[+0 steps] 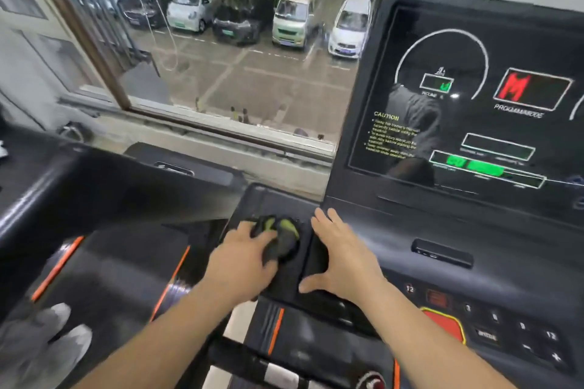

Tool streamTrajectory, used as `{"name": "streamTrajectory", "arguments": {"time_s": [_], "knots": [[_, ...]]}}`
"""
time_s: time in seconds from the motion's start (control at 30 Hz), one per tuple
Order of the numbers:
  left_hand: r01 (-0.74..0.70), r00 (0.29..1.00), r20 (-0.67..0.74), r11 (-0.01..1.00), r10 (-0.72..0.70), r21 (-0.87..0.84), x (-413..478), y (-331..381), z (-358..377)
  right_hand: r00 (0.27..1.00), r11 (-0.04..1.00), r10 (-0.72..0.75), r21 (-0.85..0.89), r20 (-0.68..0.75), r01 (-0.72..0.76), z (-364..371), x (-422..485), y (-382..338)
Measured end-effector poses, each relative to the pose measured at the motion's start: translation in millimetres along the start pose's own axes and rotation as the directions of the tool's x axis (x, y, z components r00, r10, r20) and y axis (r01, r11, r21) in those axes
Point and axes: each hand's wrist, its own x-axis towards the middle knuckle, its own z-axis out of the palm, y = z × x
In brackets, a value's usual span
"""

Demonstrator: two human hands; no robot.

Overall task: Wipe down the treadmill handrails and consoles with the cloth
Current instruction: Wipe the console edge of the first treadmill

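Grips the cloth [282, 238] in the left hand [243, 251], fingers curled over it, and presses it down into a round recess [292, 257] at the left corner of the console [395, 230]. Rests the right hand [344, 259] flat on the console just beside the recess, fingers straight and spread, thumb out, holding nothing.

Puts the cloth under and just ahead of the left fingertips, touching the recess. Bunched into a wad, so no clear long axis. Dark fabric with yellow-green patches, blurred.

Leaves most of the console to the right of the cloth: ledge, keypad [521, 331] and screen [474, 123], long axis running left to right. Nearer to the right hand, yet the cloth sits in the left. Probably calls for a rightward sweep, or a change of hands.
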Motion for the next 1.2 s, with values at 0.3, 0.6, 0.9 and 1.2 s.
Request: {"name": "streamTrajectory", "arguments": {"time_s": [0.3,0.6,0.9,1.2], "knots": [[-0.731,0.653,0.110,0.585,0.750,0.351,38,-36,7,0.998,0.998,0.064,-0.011,-0.014,-0.064,5,6,-1],[-0.650,0.750,0.240,0.621,0.616,0.438,54,-3,1,0.997,0.997,0.074,-0.040,0.037,-0.073,-5,-1,-10],[0.435,0.880,0.408,0.757,-0.244,-0.487,50,41,-18,0.997,0.998,0.069,-0.004,0.025,-0.068,1,3,-5],[0.255,0.926,0.375,0.648,0.051,-0.718,8,27,-5,1.000,0.996,0.005,-0.090,0.000,-0.005,13,11,4]]}}
